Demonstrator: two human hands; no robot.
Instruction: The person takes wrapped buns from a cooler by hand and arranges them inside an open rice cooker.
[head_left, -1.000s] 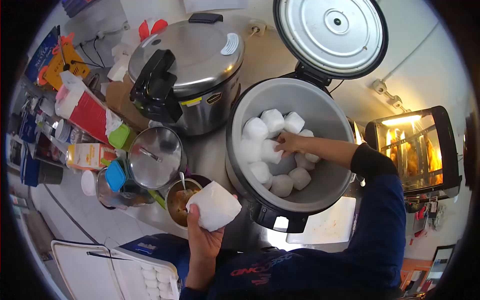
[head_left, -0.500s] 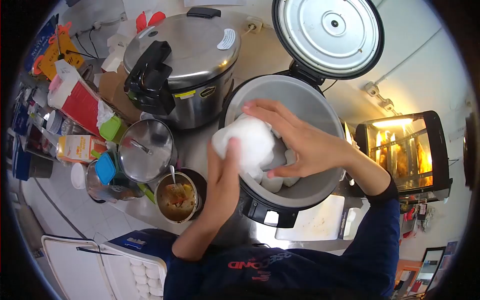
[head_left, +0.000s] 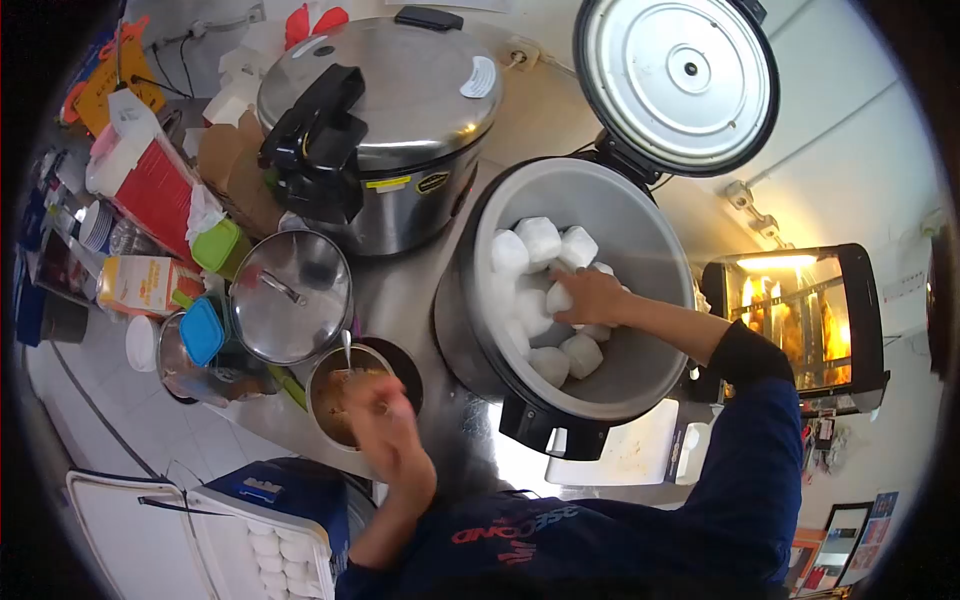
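My right hand [head_left: 592, 298] reaches into the grey pot of an open rice cooker [head_left: 645, 240]. Its fingers and thumb are around a small white bundle [head_left: 557, 298], which looks soft and wrapped. Several more white bundles [head_left: 538, 240] lie in the pot around it, and my hand hides some of them. My left hand [head_left: 388, 425] is in front of a small metal pot [head_left: 322, 405] with brown residue and a utensil handle in it. Motion smears its fingers, and I see nothing in them.
A closed rice cooker [head_left: 400, 130] stands at the back left. The open cooker's lid [head_left: 690, 70] is raised behind its pot. A metal lid [head_left: 290, 310] and containers crowd the left. A lit display oven [head_left: 800, 320] stands right. A cooler box [head_left: 285, 545] below holds more white bundles.
The white bundle that both hands held above the cooker is no longer there. My right hand has gone down into the pot. My left hand has moved away, down and left.
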